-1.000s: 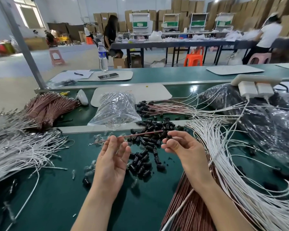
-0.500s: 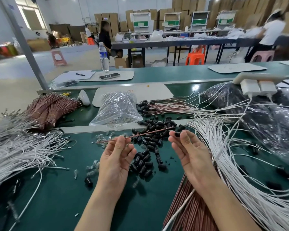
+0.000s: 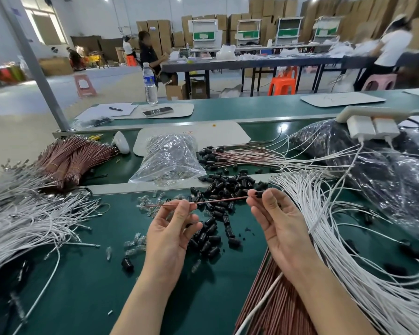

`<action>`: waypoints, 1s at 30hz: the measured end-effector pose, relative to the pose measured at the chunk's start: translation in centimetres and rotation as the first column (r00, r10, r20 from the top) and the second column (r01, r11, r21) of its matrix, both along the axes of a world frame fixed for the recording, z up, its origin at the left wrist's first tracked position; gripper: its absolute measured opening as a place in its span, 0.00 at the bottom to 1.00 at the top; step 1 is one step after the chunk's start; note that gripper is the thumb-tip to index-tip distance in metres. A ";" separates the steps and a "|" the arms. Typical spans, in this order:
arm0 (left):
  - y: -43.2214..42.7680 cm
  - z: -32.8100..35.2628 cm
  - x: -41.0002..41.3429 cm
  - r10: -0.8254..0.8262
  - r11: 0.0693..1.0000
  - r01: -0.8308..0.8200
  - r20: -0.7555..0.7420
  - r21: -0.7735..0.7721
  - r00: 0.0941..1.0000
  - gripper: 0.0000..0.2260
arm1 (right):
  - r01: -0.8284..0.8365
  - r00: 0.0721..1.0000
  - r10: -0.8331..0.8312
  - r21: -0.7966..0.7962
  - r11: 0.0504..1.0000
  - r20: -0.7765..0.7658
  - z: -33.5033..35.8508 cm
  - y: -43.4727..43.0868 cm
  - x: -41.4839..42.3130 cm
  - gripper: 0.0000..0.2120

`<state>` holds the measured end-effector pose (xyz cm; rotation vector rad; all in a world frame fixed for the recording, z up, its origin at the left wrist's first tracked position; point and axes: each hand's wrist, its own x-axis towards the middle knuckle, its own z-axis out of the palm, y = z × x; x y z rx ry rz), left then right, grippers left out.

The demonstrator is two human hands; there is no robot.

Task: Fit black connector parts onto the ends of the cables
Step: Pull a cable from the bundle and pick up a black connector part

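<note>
At the bottom of the frame, just right of the middle, a bundle of brown cables [image 3: 271,317] is seen lying on the green table [image 3: 82,286], beside the right wrist. Just above it, in the middle of the frame, one thin brown cable [image 3: 218,200] is held up between both hands. It is pinched by the thumb and first finger of the left hand [image 3: 172,230], and the other fingers are loosely curled. A small black connector part [image 3: 259,194] is pinched at the fingertips of the right hand [image 3: 276,228], right at the cable's end. Compared with a second ago, the cable is held flatter, and the left fingers are bent more around it. So the part is probably being pushed onto the end now. Whether it is fully on cannot be told. Behind the hands, a pile of loose black parts [image 3: 223,187] is waiting. Further up, cables with black ends already fitted [image 3: 228,157] are laid beside a clear bag [image 3: 169,158]. Many white cables [image 3: 348,238] are spread at the right, so much work is judged to be left.
</note>
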<state>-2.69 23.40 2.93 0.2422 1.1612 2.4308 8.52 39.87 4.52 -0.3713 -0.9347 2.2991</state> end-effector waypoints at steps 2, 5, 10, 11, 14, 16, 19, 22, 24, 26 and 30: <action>0.0 0.0 0.1 -0.001 1.000 0.001 -0.017 -0.010 1.000 0.07 | -0.015 1.000 0.014 0.022 1.000 0.008 0.1 -0.2 -0.1 0.12; 0.0 0.0 0.1 -0.010 1.000 0.009 -0.034 -0.010 0.999 0.06 | -0.028 0.999 0.027 0.041 0.999 0.019 0.1 -0.4 -0.1 0.11; 0.1 -0.1 0.1 0.003 1.000 -0.004 -0.049 -0.020 0.999 0.07 | -0.030 0.999 0.030 -0.006 1.000 0.010 0.1 -0.4 -0.1 0.10; 0.1 -0.1 0.1 0.008 1.000 -0.009 -0.053 -0.024 0.999 0.07 | -0.032 0.999 0.032 -0.013 0.999 0.007 0.1 -0.4 -0.1 0.10; 0.1 -0.1 0.2 0.012 0.999 -0.014 -0.062 -0.031 0.998 0.07 | -0.037 0.999 0.037 -0.009 0.999 0.010 0.1 -0.4 -0.2 0.11; 0.1 -0.1 0.2 0.013 0.999 -0.015 -0.069 -0.035 0.998 0.09 | -0.040 0.999 0.040 -0.001 0.999 0.017 0.1 -0.4 -0.2 0.11; 0.1 -0.2 0.2 0.025 0.998 -0.029 -0.078 -0.049 0.997 0.10 | -0.056 0.998 0.056 0.001 0.998 0.008 0.1 -0.5 -0.2 0.11; 0.2 -0.1 0.3 0.037 0.997 -0.042 -0.081 -0.060 0.996 0.09 | -0.067 0.998 0.067 0.000 0.998 -0.013 0.1 -0.5 -0.1 0.11; 0.2 -0.1 0.4 0.034 0.997 -0.040 -0.087 -0.068 0.996 0.10 | -0.076 0.997 0.076 0.000 0.997 -0.020 0.1 -0.5 0.0 0.11; 0.3 0.0 0.6 0.019 0.997 -0.027 -0.093 -0.077 0.995 0.10 | -0.089 0.996 0.089 0.007 0.996 -0.014 0.1 -0.5 0.0 0.11; 0.5 0.2 0.9 -0.005 0.999 0.002 -0.064 -0.051 0.998 0.09 | -0.113 0.994 0.113 0.022 0.993 -0.006 -0.1 -0.7 -0.1 0.11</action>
